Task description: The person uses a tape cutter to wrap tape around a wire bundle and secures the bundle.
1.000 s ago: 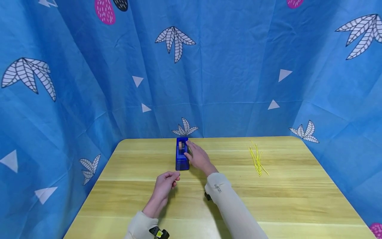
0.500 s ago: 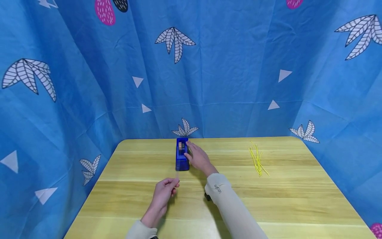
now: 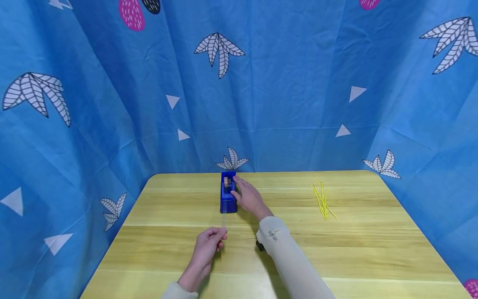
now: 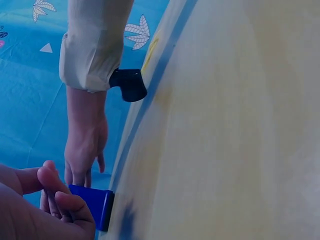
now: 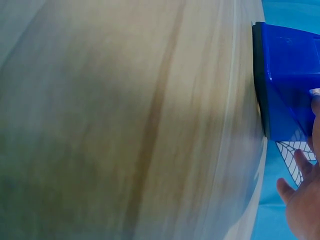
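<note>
A blue tape dispenser (image 3: 228, 207) with a small roll of tape (image 3: 225, 182) stands near the table's back edge in the head view. My left hand (image 3: 205, 248) pinches the end of a clear tape strip (image 3: 224, 220) between thumb and forefinger. That strip runs from the dispenser's front toward me. Against the dispenser's right side rests my right hand (image 3: 251, 199), its fingers and thumb fairly straight and spread. The left wrist view catches the curled left fingers (image 4: 65, 200) in front of the dispenser. In the right wrist view, part of the right hand (image 5: 305, 205) shows at the edge.
Several thin yellow strands (image 3: 323, 201) lie in a loose bundle on the right of the wooden table (image 3: 354, 249). A blue patterned curtain (image 3: 291, 83) hangs directly behind the table's back edge and along both sides.
My left hand has drawn back toward me, and a longer length of clear tape shows between it and the dispenser. The right hand and the dispenser stay in place.
</note>
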### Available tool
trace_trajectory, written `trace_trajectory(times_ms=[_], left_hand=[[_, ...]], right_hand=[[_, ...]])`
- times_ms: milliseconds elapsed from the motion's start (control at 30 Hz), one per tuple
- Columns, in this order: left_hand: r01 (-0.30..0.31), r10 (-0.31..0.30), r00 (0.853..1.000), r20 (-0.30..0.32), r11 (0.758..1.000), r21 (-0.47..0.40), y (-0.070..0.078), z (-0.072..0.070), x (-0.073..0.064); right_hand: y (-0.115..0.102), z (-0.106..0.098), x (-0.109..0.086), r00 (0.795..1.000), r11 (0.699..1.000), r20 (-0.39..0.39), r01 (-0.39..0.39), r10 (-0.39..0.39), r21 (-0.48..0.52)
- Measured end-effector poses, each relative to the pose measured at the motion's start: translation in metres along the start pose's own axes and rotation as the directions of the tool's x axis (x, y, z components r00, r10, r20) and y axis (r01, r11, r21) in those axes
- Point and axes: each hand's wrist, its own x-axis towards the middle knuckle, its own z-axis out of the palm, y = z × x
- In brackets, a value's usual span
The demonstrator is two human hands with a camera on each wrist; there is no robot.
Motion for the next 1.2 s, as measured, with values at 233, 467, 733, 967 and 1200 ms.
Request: trace_trajectory(times_ms=[233,467,733,967,1200], left_hand=[[0.006,-0.006,1.0,-0.01,1.0,-0.027,-0.006,-0.002,-0.004],[-0.004,0.004,1.0,-0.008,1.0,-0.013,-0.007,-0.001,-0.001],[-0.015,0.015,1.0,-0.014,0.999,-0.029,-0.008,0.002,0.004],[-0.032,0.032,0.999,-0.031,0.999,-0.026,-0.005,0.004,0.009],[-0.023,0.023,1.0,-0.008,0.999,-0.045,-0.007,0.008,0.004]], right_hand=[[-0.001,0.001,0.0,1.0,1.0,-0.001,0.016,-0.016,-0.011],[-0.003,0.0,0.004,1.0,1.0,-0.002,0.004,-0.004,-0.029],[-0.001,0.002,0.012,0.999,0.996,-0.009,-0.042,0.042,-0.073],[-0.004,-0.001,0.02,0.998,0.994,-0.013,-0.057,0.056,-0.093],[-0.007,0.001,0.024,0.996,0.994,-0.008,-0.084,0.083,-0.068]])
